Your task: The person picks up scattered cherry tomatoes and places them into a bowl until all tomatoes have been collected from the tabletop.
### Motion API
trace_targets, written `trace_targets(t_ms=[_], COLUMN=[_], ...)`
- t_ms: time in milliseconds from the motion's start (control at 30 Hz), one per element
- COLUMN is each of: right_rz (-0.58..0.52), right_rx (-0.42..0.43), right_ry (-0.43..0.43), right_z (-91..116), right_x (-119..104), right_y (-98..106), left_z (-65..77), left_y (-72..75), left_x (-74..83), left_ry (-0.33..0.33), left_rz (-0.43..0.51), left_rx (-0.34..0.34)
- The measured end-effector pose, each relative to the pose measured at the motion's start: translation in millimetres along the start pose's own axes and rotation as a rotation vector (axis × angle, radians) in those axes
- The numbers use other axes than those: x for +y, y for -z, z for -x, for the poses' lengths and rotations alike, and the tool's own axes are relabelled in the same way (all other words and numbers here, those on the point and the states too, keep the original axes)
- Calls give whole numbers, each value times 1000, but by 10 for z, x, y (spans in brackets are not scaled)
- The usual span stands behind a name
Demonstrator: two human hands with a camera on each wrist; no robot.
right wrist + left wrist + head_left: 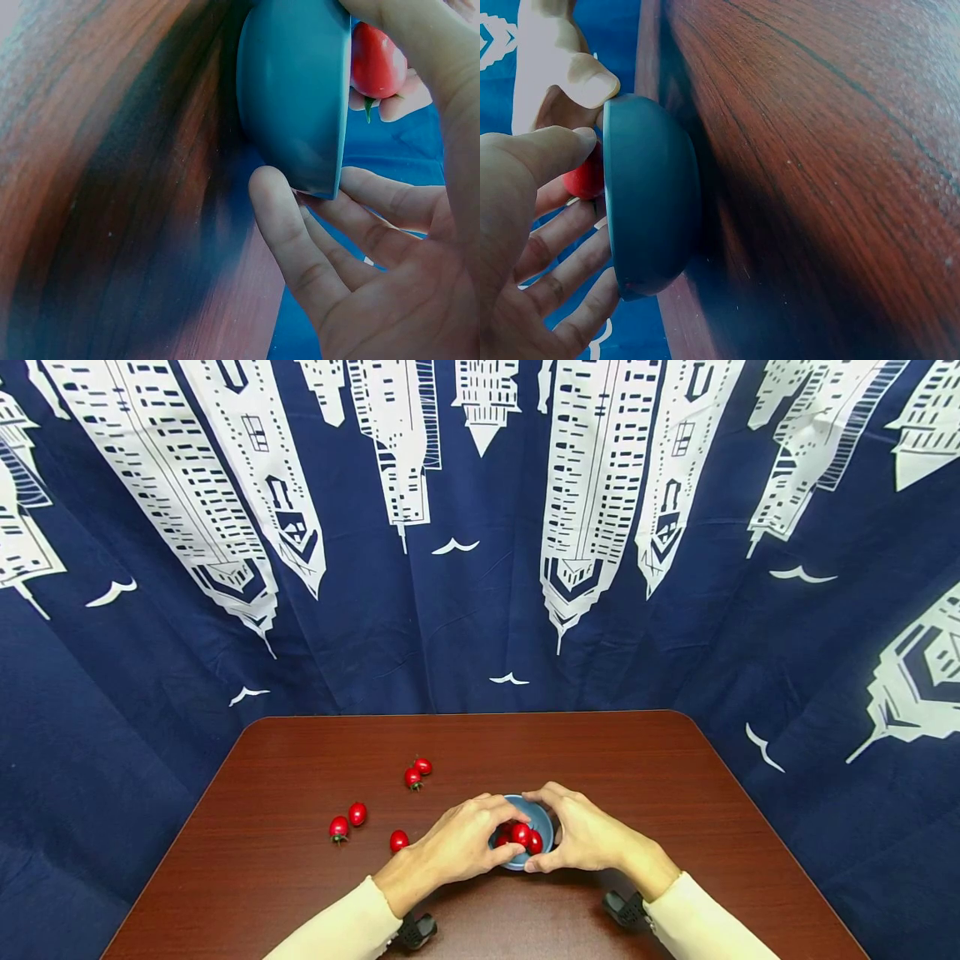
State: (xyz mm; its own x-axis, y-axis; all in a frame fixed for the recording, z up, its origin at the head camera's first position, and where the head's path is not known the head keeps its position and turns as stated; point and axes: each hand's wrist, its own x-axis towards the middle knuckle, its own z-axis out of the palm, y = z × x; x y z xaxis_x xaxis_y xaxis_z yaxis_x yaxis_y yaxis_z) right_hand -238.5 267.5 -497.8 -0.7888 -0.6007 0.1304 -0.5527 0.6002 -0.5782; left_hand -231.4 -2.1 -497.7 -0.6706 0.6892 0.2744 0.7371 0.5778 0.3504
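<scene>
A small blue bowl (545,827) sits on the table with several cherry tomatoes inside, partly covered by the hands. From the right, my right hand (592,837) grips the bowl, thumb at the near rim and fingers at the far side. My left hand (463,838) reaches over the bowl's left side and pinches a cherry tomato (521,833) between thumb and index finger. That tomato (585,178) shows just above the rim in the left wrist view. The right wrist view shows its green stem beside the bowl (292,97).
Left of the bowl lie loose cherry tomatoes: a pair (413,777) farther back, another pair (339,829) at the left, and a single tomato (399,841) by the left wrist. A dark blue printed cloth (465,627) hangs behind the brown table (262,785).
</scene>
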Motion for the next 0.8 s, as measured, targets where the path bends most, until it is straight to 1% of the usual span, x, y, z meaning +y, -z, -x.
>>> trace_targets(t_ms=[267,800], right_rz=[27,14], right_rx=[7,-3], right_ry=[-1,0], right_z=[-8,-11], right_x=[-6,-1], right_y=[1,5], left_z=[3,23], left_y=[-2,32], left_x=[-3,-7], left_ry=[-5,1], left_rz=[6,9], left_rx=[0,4])
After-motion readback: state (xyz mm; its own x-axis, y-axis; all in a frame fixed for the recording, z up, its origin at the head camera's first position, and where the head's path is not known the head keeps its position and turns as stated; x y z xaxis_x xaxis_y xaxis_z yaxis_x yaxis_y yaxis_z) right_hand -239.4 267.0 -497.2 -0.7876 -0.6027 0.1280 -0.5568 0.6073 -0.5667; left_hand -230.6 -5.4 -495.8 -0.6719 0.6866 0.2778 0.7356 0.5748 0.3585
